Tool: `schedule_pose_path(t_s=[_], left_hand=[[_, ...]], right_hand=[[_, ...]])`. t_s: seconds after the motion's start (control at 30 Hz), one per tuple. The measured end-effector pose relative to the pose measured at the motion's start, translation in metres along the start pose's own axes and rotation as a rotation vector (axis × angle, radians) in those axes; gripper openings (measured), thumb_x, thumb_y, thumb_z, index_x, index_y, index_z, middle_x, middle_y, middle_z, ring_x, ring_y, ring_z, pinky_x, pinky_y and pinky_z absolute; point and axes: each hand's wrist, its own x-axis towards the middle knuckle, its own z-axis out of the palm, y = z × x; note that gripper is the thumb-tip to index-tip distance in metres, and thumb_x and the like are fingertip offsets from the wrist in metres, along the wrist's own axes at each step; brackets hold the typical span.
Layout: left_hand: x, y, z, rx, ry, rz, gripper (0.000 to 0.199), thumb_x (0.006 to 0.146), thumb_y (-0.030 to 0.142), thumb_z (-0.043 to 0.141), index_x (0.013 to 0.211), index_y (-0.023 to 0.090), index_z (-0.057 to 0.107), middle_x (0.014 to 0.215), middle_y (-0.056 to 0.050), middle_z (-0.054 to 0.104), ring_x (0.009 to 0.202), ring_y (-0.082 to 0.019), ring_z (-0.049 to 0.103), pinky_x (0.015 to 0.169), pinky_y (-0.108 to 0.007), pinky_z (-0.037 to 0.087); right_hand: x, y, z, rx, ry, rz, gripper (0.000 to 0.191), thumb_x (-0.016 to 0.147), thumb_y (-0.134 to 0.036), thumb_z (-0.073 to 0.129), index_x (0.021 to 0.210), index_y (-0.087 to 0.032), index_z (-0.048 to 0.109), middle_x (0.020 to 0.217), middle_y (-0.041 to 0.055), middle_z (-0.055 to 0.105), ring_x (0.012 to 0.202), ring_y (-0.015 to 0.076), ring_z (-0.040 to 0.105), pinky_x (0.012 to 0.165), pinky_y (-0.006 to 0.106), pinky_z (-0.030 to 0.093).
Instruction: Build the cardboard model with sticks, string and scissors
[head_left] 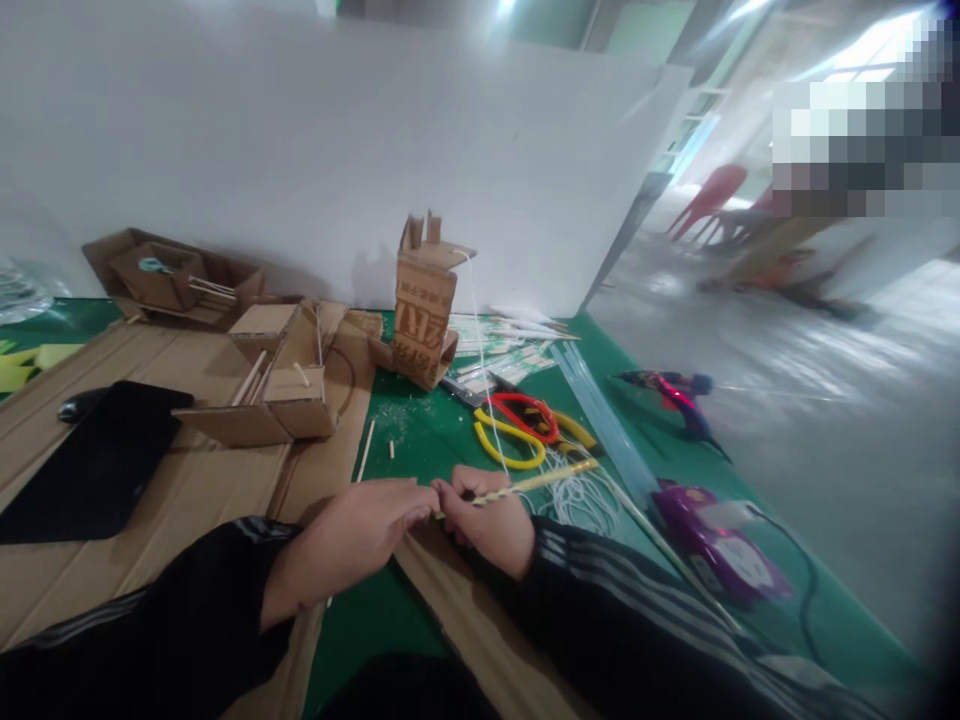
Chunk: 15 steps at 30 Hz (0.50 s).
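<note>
My right hand (487, 515) is closed around a thin yellow rod (559, 474) with a twisted stretch near the fingers. Against its fingertips, my left hand (375, 515) is pinched shut; what lies between those fingers is hidden. A white string (480, 345) runs from the top of a cardboard tower (424, 310) down to my right hand. Just beyond that hand lie yellow-handled scissors (510, 452) and a red-handled tool (525, 410). A tangle of white string (581, 490) rests beside my right wrist.
Left of my hands, a cardboard model (277, 385) and a black flat pad (97, 465) sit on cardboard. A cardboard box (165, 280) is farther back. To the right are clear glue sticks (604, 415), a glue gun (679, 395) and a purple power strip (720, 545). A white panel (337, 150) stands behind.
</note>
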Motion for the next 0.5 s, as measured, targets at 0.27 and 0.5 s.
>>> schedule_pose_path(t_s=[0.27, 0.5], left_hand=[[-0.0027, 0.0001, -0.0007, 0.016, -0.032, -0.041, 0.027, 0.101, 0.02, 0.034, 0.099, 0.023, 0.061, 0.091, 0.0, 0.069, 0.081, -0.014, 0.064, 0.074, -0.023, 0.048], [-0.0032, -0.0013, 0.0, -0.028, 0.02, -0.028, 0.028, 0.1, 0.02, 0.037, 0.103, 0.024, 0.064, 0.102, 0.0, 0.072, 0.093, -0.014, 0.067, 0.085, -0.023, 0.051]], right_hand=[[-0.0002, 0.0004, 0.0, -0.02, -0.002, -0.002, 0.036, 0.086, -0.038, 0.055, 0.056, -0.02, 0.045, 0.045, -0.0038, 0.055, 0.033, 0.0081, 0.049, 0.032, 0.017, 0.031], [0.0, 0.0003, 0.0007, -0.026, -0.002, 0.004, 0.037, 0.086, -0.038, 0.055, 0.055, -0.021, 0.044, 0.045, -0.0037, 0.054, 0.033, 0.008, 0.048, 0.031, 0.016, 0.031]])
